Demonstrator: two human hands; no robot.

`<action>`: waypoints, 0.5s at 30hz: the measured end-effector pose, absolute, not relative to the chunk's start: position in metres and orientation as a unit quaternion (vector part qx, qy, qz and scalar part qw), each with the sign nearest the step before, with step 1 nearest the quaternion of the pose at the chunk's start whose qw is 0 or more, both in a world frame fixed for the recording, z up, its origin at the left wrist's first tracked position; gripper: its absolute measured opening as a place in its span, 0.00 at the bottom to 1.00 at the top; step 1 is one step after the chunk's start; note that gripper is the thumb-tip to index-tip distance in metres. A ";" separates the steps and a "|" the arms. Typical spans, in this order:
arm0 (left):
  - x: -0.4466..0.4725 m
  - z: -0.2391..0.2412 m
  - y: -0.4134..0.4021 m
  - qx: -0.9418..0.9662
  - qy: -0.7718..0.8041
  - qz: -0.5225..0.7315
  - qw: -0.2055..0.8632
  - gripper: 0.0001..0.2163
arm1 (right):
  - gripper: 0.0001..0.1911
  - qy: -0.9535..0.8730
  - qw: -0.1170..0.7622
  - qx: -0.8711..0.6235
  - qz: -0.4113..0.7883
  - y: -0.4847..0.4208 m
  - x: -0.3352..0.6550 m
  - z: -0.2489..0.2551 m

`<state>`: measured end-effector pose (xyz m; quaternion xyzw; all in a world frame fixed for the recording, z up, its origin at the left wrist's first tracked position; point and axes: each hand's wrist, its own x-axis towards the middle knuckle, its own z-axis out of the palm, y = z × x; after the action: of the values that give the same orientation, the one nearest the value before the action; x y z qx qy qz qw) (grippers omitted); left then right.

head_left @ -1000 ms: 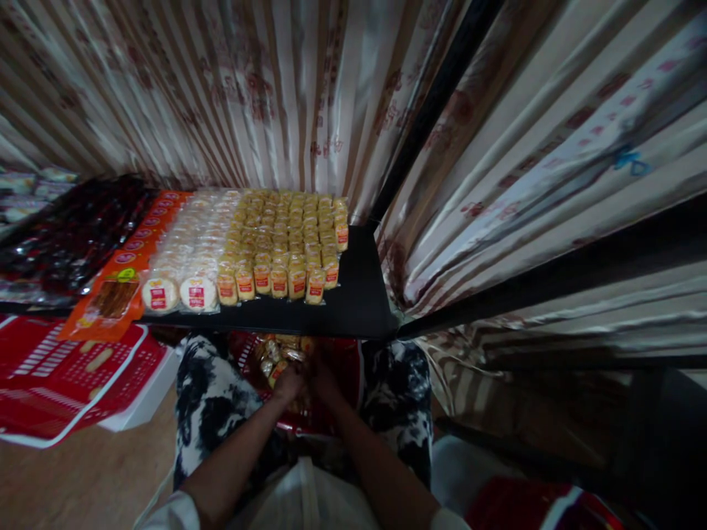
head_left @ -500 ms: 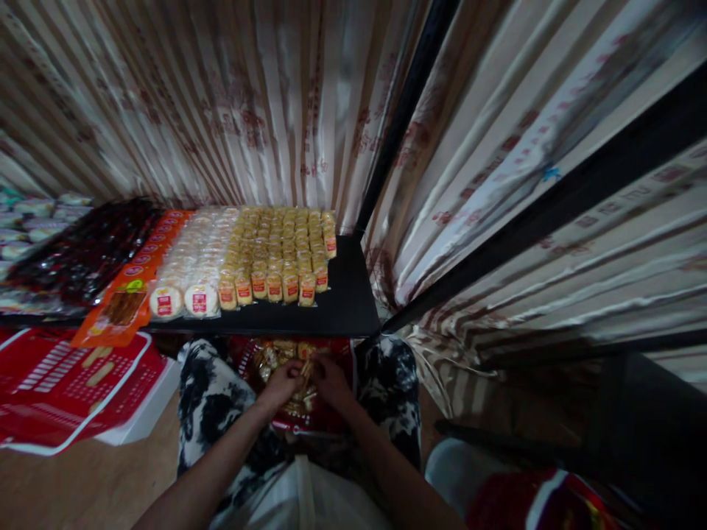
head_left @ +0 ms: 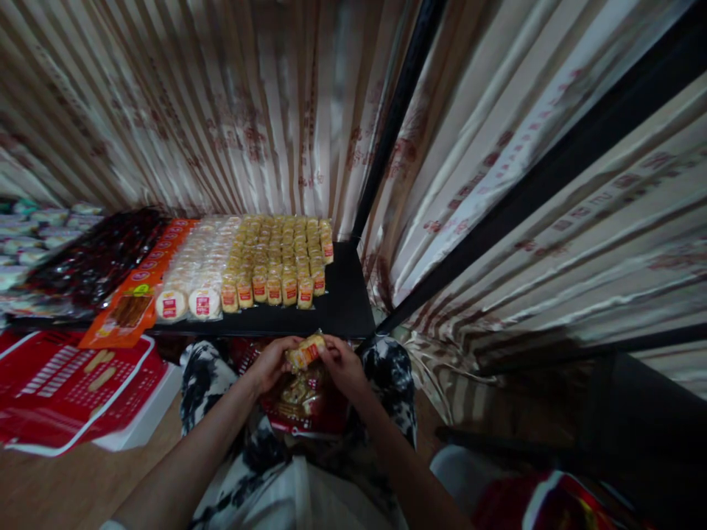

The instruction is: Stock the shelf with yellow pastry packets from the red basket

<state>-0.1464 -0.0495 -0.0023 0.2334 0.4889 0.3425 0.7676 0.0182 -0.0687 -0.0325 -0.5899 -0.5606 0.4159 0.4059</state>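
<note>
Both my hands hold small wrapped yellow snack packets (head_left: 305, 351) together just above a red bag (head_left: 306, 408) of the same snacks resting on my lap. My left hand (head_left: 270, 363) grips them from the left, my right hand (head_left: 341, 363) from the right, fingers closed round them. Just beyond, a black shelf (head_left: 342, 309) carries neat rows of yellow snack packets (head_left: 279, 258) with red labels; its right part is bare.
Left of the yellow rows lie round white cakes (head_left: 191, 280), orange packets (head_left: 132, 294) and dark red packets (head_left: 93, 254). Red and white boxes (head_left: 66, 383) lie on the wooden floor at left. Striped curtains hang behind and to the right, with black poles (head_left: 387, 140).
My hands have risen out of the red bag with snack packets held between them, coming up toward the shelf's front edge. The view has tilted slightly.
</note>
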 end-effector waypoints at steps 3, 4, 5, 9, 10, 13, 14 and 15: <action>-0.137 0.004 -0.045 0.201 0.445 0.363 0.793 0.09 | 0.17 -0.478 0.458 -0.560 0.499 -0.064 0.016 -0.024; -0.134 0.005 -0.044 0.192 0.434 0.370 0.799 0.08 | 0.18 -0.453 0.472 -0.554 0.514 -0.062 0.016 -0.021; -0.130 0.006 -0.043 0.186 0.427 0.375 0.802 0.08 | 0.18 -0.433 0.482 -0.553 0.524 -0.059 0.017 -0.019; -0.117 0.006 -0.041 0.190 0.441 0.394 0.784 0.09 | 0.20 -0.386 0.501 -0.572 0.523 -0.048 0.024 -0.011; -0.114 0.006 -0.040 0.198 0.447 0.405 0.772 0.09 | 0.20 -0.380 0.508 -0.577 0.514 -0.045 0.026 -0.010; -0.106 0.005 -0.036 0.232 0.465 0.447 0.728 0.10 | 0.19 -0.368 0.529 -0.584 0.493 -0.038 0.030 -0.012; -0.104 0.005 -0.033 0.251 0.478 0.455 0.708 0.11 | 0.19 -0.366 0.530 -0.585 0.493 -0.036 0.031 -0.014; -0.102 0.005 -0.029 0.276 0.498 0.456 0.684 0.12 | 0.18 -0.366 0.525 -0.586 0.496 -0.035 0.031 -0.017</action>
<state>-0.1022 -0.0295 0.0047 0.2763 0.4981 0.4561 0.6838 0.0311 -0.0345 -0.0166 -0.5862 -0.3662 0.4965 0.5251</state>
